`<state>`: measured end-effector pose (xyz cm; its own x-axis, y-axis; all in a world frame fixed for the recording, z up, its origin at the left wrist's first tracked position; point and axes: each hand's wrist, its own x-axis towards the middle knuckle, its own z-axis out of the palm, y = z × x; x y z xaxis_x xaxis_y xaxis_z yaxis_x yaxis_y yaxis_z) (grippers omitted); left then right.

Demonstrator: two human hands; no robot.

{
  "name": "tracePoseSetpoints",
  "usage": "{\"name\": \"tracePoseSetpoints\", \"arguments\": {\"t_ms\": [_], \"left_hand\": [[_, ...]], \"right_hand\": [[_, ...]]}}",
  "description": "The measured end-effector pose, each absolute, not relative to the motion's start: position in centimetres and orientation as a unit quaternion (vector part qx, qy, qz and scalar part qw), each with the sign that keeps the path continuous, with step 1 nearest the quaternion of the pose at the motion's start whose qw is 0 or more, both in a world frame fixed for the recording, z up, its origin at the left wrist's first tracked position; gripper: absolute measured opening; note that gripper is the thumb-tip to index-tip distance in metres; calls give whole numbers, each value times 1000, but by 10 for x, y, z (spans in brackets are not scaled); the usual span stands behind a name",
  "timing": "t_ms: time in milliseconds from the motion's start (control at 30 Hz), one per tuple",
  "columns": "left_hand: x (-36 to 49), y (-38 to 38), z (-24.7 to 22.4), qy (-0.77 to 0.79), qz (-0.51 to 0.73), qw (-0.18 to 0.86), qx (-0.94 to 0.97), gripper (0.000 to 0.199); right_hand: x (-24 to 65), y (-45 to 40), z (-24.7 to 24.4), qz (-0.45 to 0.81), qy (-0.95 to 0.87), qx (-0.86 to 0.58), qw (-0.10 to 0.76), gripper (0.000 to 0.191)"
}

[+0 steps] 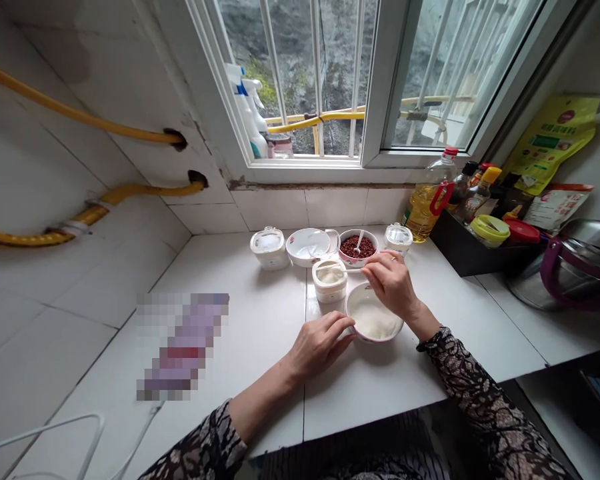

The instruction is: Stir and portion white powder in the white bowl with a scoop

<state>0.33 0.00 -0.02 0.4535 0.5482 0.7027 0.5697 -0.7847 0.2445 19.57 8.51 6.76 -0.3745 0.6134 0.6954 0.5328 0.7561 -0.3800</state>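
My right hand (391,283) pinches the handle of a white spoon (353,271), whose other end reaches over a small white lidded jar (331,293). The jar's clear lid stands raised, and pale grains or powder show inside. My left hand (323,343) has its fingertips against the left rim of a white bowl (350,315) and steadies it. White, powdery or grainy stuff (375,319) fills the bowl's lower part. The right hand passes above the bowl's far right side and hides part of it.
Behind stand a closed white jar (269,250), a pale bowl (303,248), a bowl of dark red beans (357,248) with a small spoon, and another jar (398,237). An oil bottle (423,207), a black condiment box (460,243) and a metal pot (535,277) stand right.
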Motion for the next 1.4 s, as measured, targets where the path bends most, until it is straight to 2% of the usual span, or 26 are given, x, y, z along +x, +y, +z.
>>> {"name": "tracePoseSetpoints", "arguments": {"t_ms": [100,233,300,400,467,667,833,1100,1400], "left_hand": [[4,0,1,-323,-410,14,-853,14],[4,0,2,-317,-411,13,-854,13],[3,0,1,-317,-413,11,-854,13],[3,0,1,-317,-414,5,-853,13],[2,0,1,-318,-412,2,-854,13],[1,-1,2,-319,-405,-7,-856,12],[1,-1,2,-323,-405,-10,-855,13],[1,-1,2,-319,-409,-12,-855,14],[2,0,1,-327,-403,2,-855,15]], "right_hand": [[195,83,68,16,-854,-321,410,27],[207,86,74,59,-797,-364,478,26],[217,88,78,119,-784,-376,479,29],[231,92,82,226,-817,-365,384,34],[237,93,81,248,-841,-361,318,33],[229,91,67,165,-898,-314,261,23],[224,90,63,206,-890,-296,277,24],[236,96,69,302,-822,-359,323,28],[244,109,65,428,-736,-421,312,38]]}}
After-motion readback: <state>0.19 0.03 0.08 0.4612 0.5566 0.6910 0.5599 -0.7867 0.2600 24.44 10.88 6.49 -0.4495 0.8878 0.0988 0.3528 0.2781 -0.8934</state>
